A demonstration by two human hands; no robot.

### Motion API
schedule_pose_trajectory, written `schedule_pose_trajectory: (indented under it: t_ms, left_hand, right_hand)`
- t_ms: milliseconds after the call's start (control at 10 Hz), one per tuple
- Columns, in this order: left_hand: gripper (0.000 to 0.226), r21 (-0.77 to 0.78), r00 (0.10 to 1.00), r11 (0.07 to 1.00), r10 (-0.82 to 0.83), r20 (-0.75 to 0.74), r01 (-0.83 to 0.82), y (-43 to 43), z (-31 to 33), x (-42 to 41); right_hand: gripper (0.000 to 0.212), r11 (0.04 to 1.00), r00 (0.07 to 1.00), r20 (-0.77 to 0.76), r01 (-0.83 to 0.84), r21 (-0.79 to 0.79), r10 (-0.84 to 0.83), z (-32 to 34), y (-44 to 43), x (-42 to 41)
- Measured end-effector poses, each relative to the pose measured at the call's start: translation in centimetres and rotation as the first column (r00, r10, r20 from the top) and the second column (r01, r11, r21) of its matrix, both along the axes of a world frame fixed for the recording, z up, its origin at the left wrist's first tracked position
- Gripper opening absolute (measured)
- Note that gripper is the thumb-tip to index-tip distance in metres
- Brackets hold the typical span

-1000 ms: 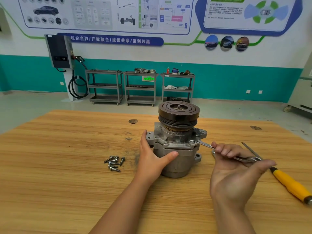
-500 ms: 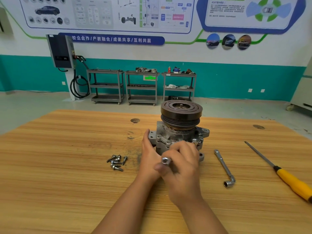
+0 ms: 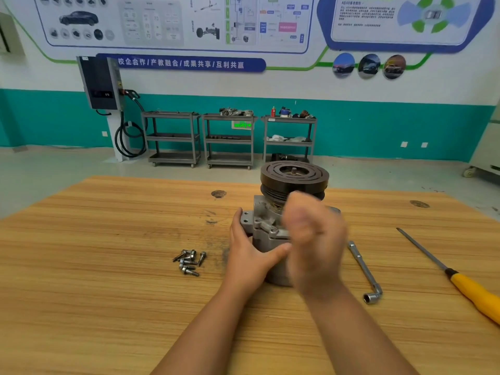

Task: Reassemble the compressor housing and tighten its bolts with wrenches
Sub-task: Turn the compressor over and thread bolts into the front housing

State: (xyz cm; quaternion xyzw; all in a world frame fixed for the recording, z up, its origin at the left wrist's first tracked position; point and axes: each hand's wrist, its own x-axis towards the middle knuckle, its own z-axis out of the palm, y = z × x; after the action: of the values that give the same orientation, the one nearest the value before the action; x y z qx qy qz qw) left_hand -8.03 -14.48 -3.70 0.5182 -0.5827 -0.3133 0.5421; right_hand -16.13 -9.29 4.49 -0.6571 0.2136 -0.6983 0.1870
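Head view, largest thing first: what are the hands working over?

– A wooden counter (image 3: 108,307), pale and streaked, running under both forearms and well out past either hand.

And the task's piece?

– The compressor housing (image 3: 266,228) stands upright on the counter between the two hands. Its dark grooved pulley (image 3: 294,175) sits on top, above and beyond the knuckles.

How does the left hand stand?

– The left hand (image 3: 249,255) grips the housing, fingers wrapped round its left flank below a mounting ear and thumb laid across the near face.

The right?

– The right hand (image 3: 313,239) is in front of the housing's right side, just right of the left thumb, covering that part of the casting. It is smeared by motion. The fingers look bunched, but I cannot tell whether they hold anything or touch the metal.

What lies off to the right of it?

– Farthest out is a screwdriver (image 3: 450,273) with a yellow handle, handle toward the person and blade pointing away, well apart from the right hand. Between it and the right wrist lies an L-shaped socket wrench (image 3: 362,267), bent end nearest the person, untouched by either hand.

And to the left?

– A small heap of bolts (image 3: 189,262) lies loose on the counter, near the left hand's outer side and apart from the housing.
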Motion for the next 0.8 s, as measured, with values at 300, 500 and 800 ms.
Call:
schedule_pose_trajectory:
  t_ms: [300,500,800]
  left_hand:
    - [0.118,0.034,1.000,0.999,-0.023,0.006,0.023,-0.2,-0.4,0.3]
    - [0.117,0.028,1.000,0.999,-0.029,0.010,0.029,-0.4,-0.6,0.4]
    - [0.117,0.030,0.999,0.999,-0.036,-0.003,0.036,-0.3,-0.7,0.3]
  right_hand:
    - [0.063,0.825,0.540,0.821,-0.540,0.167,0.187,1.5,-3.9,-9.1]
    - [0.062,0.725,0.332,0.924,-0.681,0.098,0.187,-0.4,-5.5,-10.1]
    - [0.064,0.762,0.272,0.957,-0.640,0.101,0.102,-2.0,-5.9,-10.1]
